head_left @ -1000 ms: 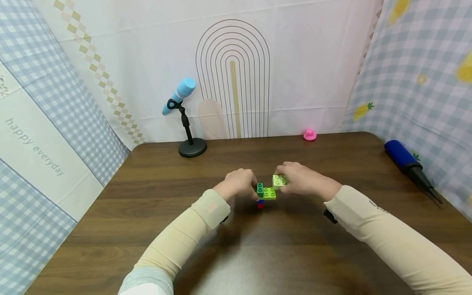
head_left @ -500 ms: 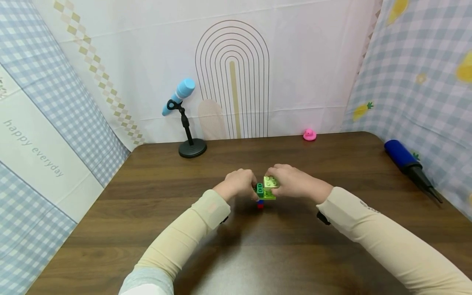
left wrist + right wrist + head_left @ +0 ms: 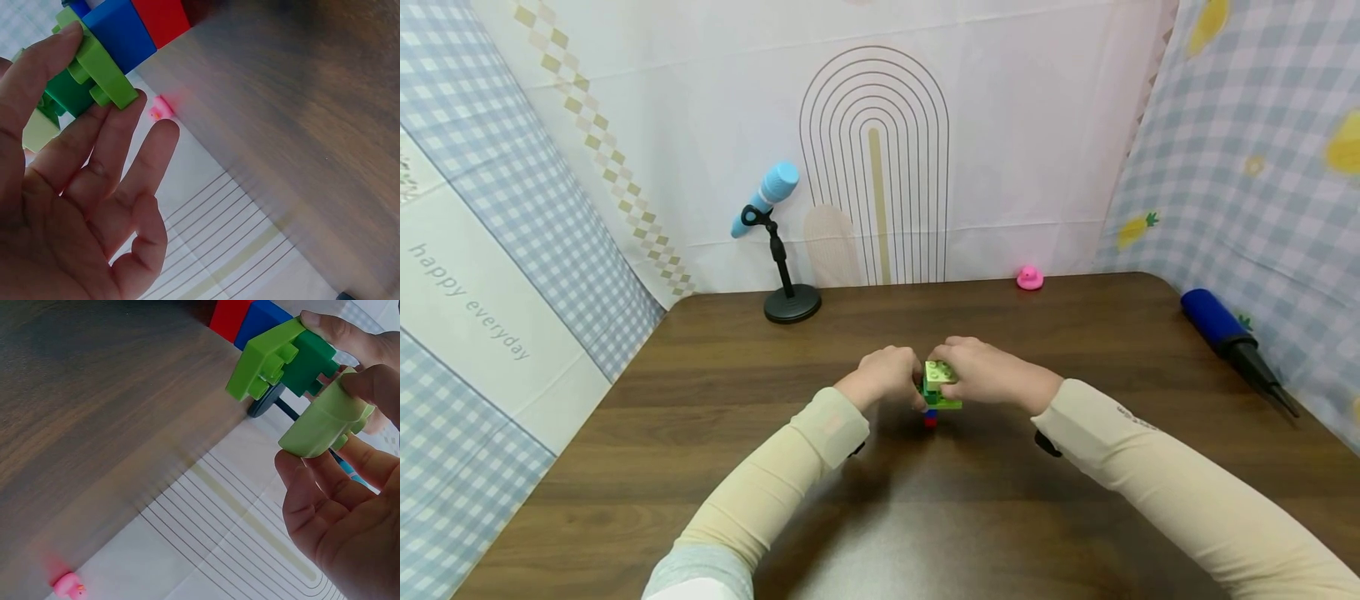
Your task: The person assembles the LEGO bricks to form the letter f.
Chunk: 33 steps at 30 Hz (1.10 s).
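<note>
At ten o'clock from the brick stack (image 3: 936, 404), the left hand (image 3: 887, 375) pinches it; at two o'clock, the right hand (image 3: 981, 371) pinches a pale green brick (image 3: 937, 376) just above its dark green brick (image 3: 306, 361), contact unclear. Farther out on the table (image 3: 985, 508): black stand (image 3: 792, 304) at ten, pink duck (image 3: 1030, 278) between one and two, blue-and-black tool (image 3: 1229, 338) at three.

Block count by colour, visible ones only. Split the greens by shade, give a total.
Pale green plastic studded block: 1
Flat lime-green plastic studded block: 1
Dark green plastic studded block: 1
Blue plastic block: 1
Red plastic block: 1
Total: 5 visible
</note>
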Tool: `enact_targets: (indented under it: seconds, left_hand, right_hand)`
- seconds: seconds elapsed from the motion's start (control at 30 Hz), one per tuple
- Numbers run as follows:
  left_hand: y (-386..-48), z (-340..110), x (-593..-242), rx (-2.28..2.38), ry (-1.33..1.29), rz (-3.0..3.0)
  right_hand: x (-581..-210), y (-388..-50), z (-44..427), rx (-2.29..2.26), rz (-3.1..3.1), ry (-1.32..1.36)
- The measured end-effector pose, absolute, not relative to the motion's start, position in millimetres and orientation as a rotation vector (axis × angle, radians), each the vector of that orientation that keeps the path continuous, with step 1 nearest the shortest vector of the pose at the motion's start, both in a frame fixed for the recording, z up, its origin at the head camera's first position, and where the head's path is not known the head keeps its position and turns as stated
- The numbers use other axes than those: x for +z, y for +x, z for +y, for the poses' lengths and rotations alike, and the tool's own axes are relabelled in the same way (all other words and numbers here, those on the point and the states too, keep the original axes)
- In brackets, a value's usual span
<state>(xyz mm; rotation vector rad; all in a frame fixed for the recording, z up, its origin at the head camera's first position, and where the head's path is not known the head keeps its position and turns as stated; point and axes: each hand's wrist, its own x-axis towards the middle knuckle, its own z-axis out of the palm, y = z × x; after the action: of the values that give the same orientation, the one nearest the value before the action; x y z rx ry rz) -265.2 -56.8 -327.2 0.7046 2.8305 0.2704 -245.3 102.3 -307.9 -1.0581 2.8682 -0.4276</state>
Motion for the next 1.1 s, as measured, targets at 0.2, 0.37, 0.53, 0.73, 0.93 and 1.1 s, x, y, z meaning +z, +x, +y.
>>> enact_targets:
  seconds: [0.2, 0.37, 0.53, 0.73, 0.93, 1.1]
  left_hand:
    - [-265.0, -55.4, -326.7, 0.282, 0.701, 2.823]
    - [-264.8, -54.7, -326.0, 0.295, 0.684, 2.818]
    - [-264.9, -54.0, -325.6, 0.298, 0.679, 2.816]
    - [-265.4, -55.5, -325.4, 0.323, 0.665, 2.824]
    - [-265.2, -58.2, -326.5, 0.375, 0.666, 2.817]
    - [-264.7, -59.9, -328.3, 0.422, 0.711, 2.781]
  right_hand:
    - [-306.2, -246.8, 99.3, -0.374, 2.848, -1.028]
    - [-304.2, -247.1, 98.2, -0.361, 2.837, -1.044]
    - [-303.2, -247.4, 96.7, -0.334, 2.831, -1.06]
    - [-299.5, -248.5, 95.4, -0.313, 2.81, -1.065]
    - [-298.3, -250.3, 94.6, -0.332, 2.789, -1.071]
    - [-298.1, -250.5, 92.1, -0.307, 2.775, -1.076]
